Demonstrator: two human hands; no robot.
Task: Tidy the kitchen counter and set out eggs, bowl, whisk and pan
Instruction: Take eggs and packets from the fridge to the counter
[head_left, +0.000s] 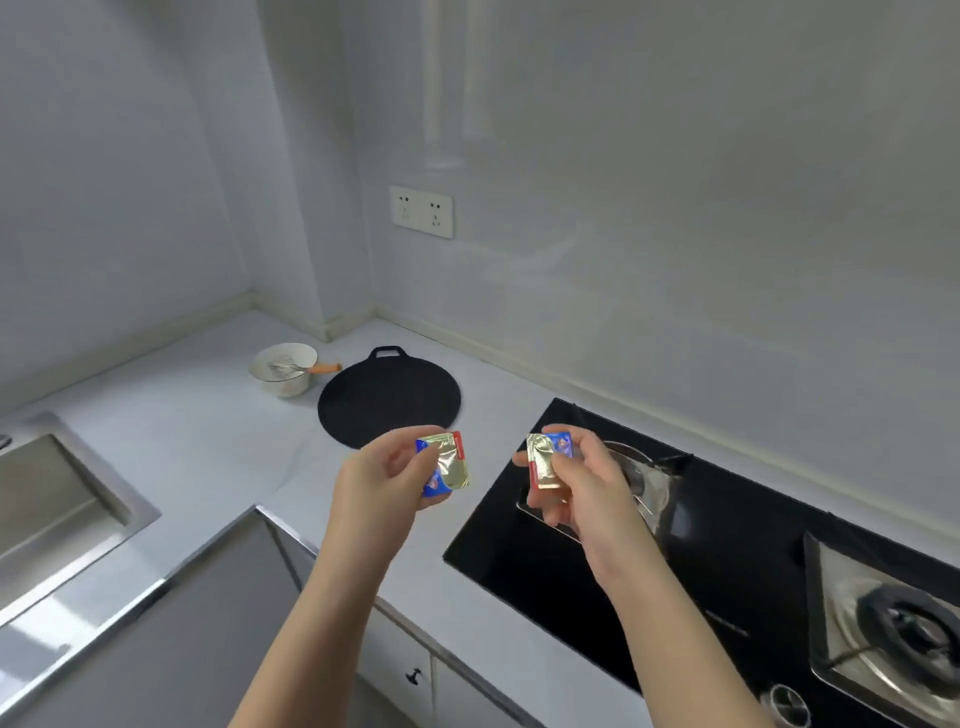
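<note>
Nearest, left hand (379, 478) pinching a foil packet (448, 462) over the table (208, 441) edge; right hand (574, 486) pinching a second packet (544, 465) above the black hob (753, 545). Hands apart, not touching. Beyond, flat black pan (389, 402) lying on the table. Farthest, just beside the pan, white bowl (284, 382) holding whisk (288, 365), orange handle over the rim.

Whisk (284, 366) in bowl (283, 370), left of pan (388, 402)
</note>
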